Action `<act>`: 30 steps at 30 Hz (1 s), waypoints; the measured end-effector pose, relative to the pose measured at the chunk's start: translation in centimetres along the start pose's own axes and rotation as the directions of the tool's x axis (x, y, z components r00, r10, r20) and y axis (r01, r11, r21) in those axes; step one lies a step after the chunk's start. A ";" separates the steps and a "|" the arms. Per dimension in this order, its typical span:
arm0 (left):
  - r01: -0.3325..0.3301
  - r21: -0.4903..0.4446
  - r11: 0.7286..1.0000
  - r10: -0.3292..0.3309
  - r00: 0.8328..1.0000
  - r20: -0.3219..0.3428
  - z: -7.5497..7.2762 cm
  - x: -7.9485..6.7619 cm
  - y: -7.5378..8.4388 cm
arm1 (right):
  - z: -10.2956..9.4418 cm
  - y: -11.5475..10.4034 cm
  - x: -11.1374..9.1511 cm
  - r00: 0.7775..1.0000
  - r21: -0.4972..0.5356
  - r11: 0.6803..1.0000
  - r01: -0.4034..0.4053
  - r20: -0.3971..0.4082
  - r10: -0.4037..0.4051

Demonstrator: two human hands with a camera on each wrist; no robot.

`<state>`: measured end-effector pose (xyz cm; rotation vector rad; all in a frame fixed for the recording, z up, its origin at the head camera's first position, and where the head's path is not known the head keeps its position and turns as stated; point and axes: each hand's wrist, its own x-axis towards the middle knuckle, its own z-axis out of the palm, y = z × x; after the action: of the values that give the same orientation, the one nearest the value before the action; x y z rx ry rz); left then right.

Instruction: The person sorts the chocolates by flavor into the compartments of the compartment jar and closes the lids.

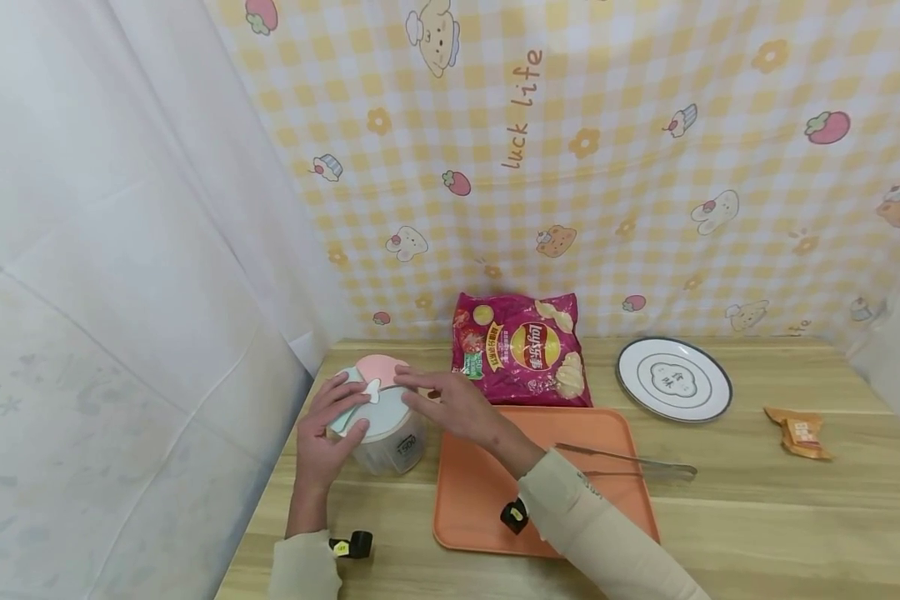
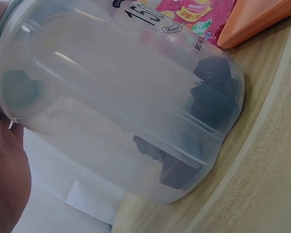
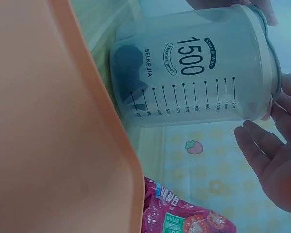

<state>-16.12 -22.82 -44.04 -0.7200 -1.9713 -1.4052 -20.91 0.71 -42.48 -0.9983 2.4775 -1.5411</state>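
A clear plastic canister [image 1: 390, 454] marked 1500 stands at the table's left. Its round lid [image 1: 381, 369] has pink and pale blue sections and a small white piece at the centre. My left hand [image 1: 322, 437] holds the lid from the left, fingers over the top and thumb at the front rim. From the right, my right hand [image 1: 453, 406] reaches to the lid with its fingers extended, fingertips right at the edge. Several small dark packets [image 2: 216, 92] lie at the canister's bottom, blurred through the wall.
Right of the canister is an orange tray [image 1: 457, 508] with metal tongs [image 1: 637, 460] on it. A purple Lay's chip bag [image 1: 521, 350] lies behind the tray. Farther right are a white plate [image 1: 641, 367] with a dark rim and a small orange wrapped snack [image 1: 801, 433]. A patterned curtain [image 1: 570, 192] hangs behind.
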 end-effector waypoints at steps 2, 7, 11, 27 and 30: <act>0.011 0.006 1.000 -0.011 1.000 0.005 0.0 0.0 0.0 | 0.0 0.0 0.0 1.000 0.002 1.000 -0.002 -0.002 0.002; 0.014 0.021 1.000 -0.015 1.000 0.006 0.1 0.0 0.0 | -0.1 -0.1 0.0 1.000 0.026 1.000 -0.006 0.001 0.006; 0.002 0.030 1.000 -0.002 1.000 0.000 0.1 0.1 -0.2 | -0.2 -0.1 0.0 1.000 0.012 1.000 0.004 0.013 -0.004; -0.199 0.207 0.958 0.193 0.980 0.046 0.7 1.1 0.7 | -2.7 -0.1 -3.8 0.998 -0.206 0.978 -0.011 -0.060 -0.002; -0.301 0.193 0.934 0.281 0.952 0.125 1.5 1.9 2.3 | -4.3 0.1 -5.2 0.996 -0.261 0.965 -0.012 -0.087 -0.011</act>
<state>-15.97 -20.61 -41.62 -0.9502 -1.9524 -0.9866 -18.46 6.95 -41.89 -0.9796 2.7972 -1.3078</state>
